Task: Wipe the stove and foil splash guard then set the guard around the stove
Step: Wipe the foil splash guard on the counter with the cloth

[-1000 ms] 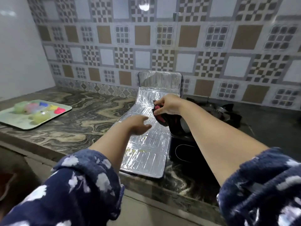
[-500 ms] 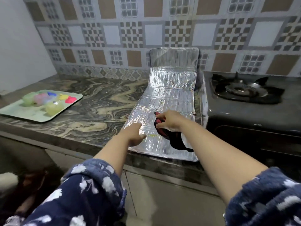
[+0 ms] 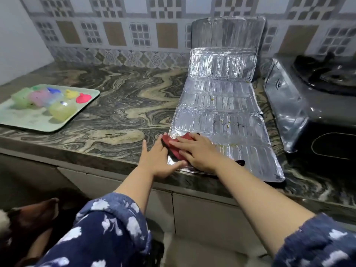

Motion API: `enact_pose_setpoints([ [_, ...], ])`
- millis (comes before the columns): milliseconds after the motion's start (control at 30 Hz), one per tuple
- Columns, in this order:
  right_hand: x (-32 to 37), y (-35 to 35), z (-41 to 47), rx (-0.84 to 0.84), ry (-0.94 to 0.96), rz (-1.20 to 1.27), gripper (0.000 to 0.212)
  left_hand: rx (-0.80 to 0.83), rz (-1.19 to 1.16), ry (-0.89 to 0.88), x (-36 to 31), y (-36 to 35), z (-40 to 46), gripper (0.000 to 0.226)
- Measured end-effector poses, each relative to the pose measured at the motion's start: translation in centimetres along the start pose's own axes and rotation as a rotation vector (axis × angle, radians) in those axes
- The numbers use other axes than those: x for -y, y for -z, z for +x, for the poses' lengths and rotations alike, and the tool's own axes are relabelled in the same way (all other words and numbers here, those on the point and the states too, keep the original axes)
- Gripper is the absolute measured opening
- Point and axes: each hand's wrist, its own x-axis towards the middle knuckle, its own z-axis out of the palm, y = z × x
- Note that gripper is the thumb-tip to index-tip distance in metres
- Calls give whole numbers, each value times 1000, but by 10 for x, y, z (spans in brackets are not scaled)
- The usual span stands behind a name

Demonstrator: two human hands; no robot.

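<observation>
The foil splash guard [image 3: 221, 105] lies unfolded on the marble counter, its far panel leaning up against the tiled wall. Small food specks dot its middle panels. My right hand [image 3: 200, 153] lies flat with straight fingers on a red and black cloth [image 3: 171, 143], pressing it onto the guard's near left corner. My left hand [image 3: 158, 160] rests open on the counter edge, its thumb touching the guard's near corner. The black gas stove [image 3: 316, 105] stands to the right of the guard, with its burner [image 3: 331, 76] at the far right.
A pale green tray [image 3: 38, 122] with several coloured plastic pieces sits at the counter's left. Bare marble counter [image 3: 125, 105] lies between tray and guard. A tiled wall runs behind. The counter's front edge is just under my hands.
My right hand slid the cloth toward the guard's near left corner and flattened out on it. My left hand shifted left to the guard's corner. The camera moved closer and leftward.
</observation>
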Motion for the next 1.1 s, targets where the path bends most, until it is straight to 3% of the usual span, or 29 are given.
enact_pose_setpoints([
  [233, -20, -15, 24, -27, -55, -56, 50, -70, -5, 21, 8, -15, 4, 112],
  [433, -60, -9, 45, -195, -219, -51, 42, -28, 29, 41, 7, -13, 3, 109],
  [633, -76, 9, 35, -416, -329, 251, 29, 41, 6, 54, 2, 4, 6, 111],
  [767, -54, 19, 10, -359, -254, 200, 29, 15, 65, 3, -13, 12, 21, 112],
  [900, -48, -1, -10, -192, -161, -50, 42, 7, 14, -98, -32, 4, 40, 94],
  [967, -56, -10, -14, -180, -178, -78, 52, -3, 2, -107, -36, -1, 45, 88],
  [1100, -85, -5, -5, -202, -259, -92, 42, -17, 68, -110, -35, -11, 47, 94],
])
